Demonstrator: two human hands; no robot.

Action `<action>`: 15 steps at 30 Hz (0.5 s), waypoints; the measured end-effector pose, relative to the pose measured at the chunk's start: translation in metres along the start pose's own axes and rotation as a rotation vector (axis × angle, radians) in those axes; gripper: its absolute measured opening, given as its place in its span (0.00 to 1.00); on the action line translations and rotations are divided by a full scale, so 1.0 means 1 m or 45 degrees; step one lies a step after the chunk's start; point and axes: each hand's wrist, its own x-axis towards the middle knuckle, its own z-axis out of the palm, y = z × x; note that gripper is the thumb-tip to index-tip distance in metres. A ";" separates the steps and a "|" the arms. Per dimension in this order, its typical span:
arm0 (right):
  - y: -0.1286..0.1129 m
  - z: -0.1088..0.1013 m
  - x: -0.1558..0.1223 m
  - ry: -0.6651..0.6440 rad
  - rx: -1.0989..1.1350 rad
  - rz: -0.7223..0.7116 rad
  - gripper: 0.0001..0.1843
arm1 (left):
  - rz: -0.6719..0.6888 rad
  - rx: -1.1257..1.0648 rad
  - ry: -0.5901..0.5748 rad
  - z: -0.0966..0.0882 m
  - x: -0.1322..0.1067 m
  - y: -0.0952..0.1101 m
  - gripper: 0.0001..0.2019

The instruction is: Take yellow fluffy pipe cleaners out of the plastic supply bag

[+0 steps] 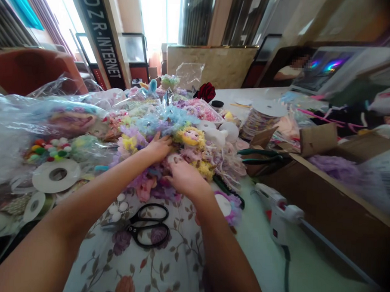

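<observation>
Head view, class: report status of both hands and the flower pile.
Left hand and right hand open, pressing into flower pile. Black scissors lie just below. Glue gun right.

We press our left hand (pixel 158 148) and right hand (pixel 184 176) into a pastel heap of fabric flowers (pixel 169 136); black-handled scissors (pixel 148 225) lie near on the floral-clothed table (pixel 163 269).

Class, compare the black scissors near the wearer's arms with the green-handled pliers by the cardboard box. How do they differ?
The scissors have black loop handles; the pliers have long green grips. The scissors lie on the floral cloth, below the hands; the pliers rest against the cardboard box, farther right. Both lie untouched.
</observation>
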 end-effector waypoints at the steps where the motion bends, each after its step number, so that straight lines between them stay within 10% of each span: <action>1: 0.005 -0.003 -0.001 0.012 -0.013 0.024 0.20 | -0.042 0.053 -0.025 0.001 -0.004 -0.004 0.18; 15: 0.029 -0.009 -0.004 0.075 -0.067 0.084 0.20 | -0.127 0.189 -0.140 -0.020 -0.034 -0.005 0.16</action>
